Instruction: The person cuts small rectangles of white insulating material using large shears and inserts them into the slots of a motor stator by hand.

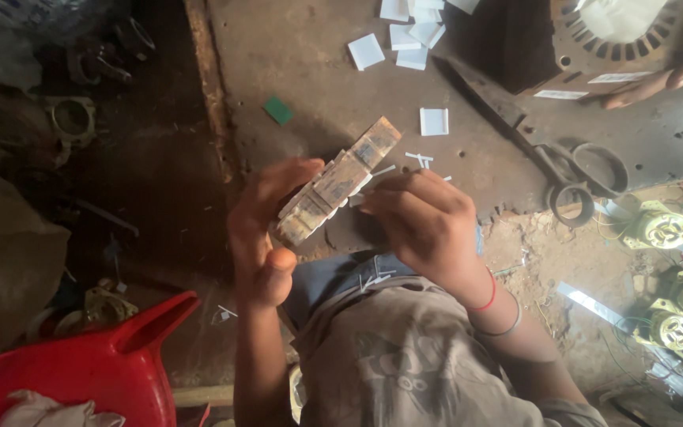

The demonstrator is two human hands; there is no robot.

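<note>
While hands [341, 225] grip wooden block [340, 180], red tub [96, 368] holding cloth [49, 413]

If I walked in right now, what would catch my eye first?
Probably the two hands at the centre: the left hand holds a worn wooden block while the right hand works white paper strips against its edge. Next, large scissors lie on the dark workbench to the right, with cut white paper pieces scattered above, and a bright red plastic container sits bottom left.

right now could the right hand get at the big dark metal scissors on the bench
Probably yes: the right hand is busy at the wooden block, but bare bench lies between it and the scissors.
</note>
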